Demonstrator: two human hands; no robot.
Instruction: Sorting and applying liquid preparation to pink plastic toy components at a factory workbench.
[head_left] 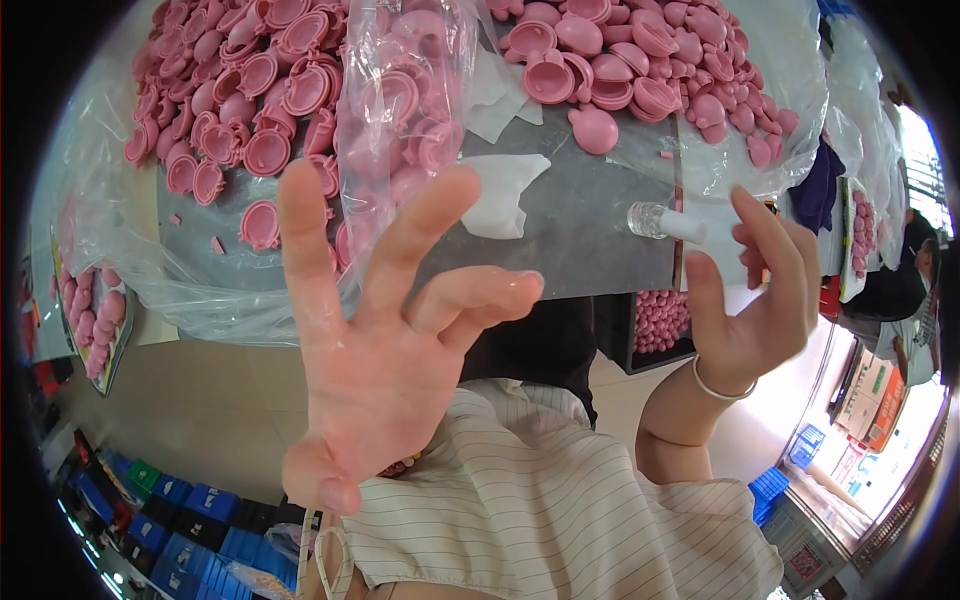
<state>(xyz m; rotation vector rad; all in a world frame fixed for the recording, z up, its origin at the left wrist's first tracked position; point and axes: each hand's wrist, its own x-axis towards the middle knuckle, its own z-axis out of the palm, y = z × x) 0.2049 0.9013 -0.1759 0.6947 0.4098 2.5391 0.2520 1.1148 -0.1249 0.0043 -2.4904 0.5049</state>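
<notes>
My left hand [385, 370] is raised close to the camera, palm showing, with its fingers spread and nothing in them. Behind it on the grey table [590, 245] lie many pink round plastic shells with hinged lids [267, 152], partly covered by a clear plastic bag [365, 120]. To the right, my right hand [755, 315], with a pale bangle [722, 388] on the wrist, has thumb and forefinger apart and the other fingers bent. No object shows in its grasp. A small clear glass bottle with a white cap [665, 222] lies on its side just beyond its thumb.
A second heap of pink shells [620, 60] lies at the far right on clear plastic. White tissue [505, 195] rests mid-table. Below the table edge stands a dark bin of small pink pieces [660, 322]. Blue crates [195, 530] are at lower left, cardboard boxes [868, 400] at right.
</notes>
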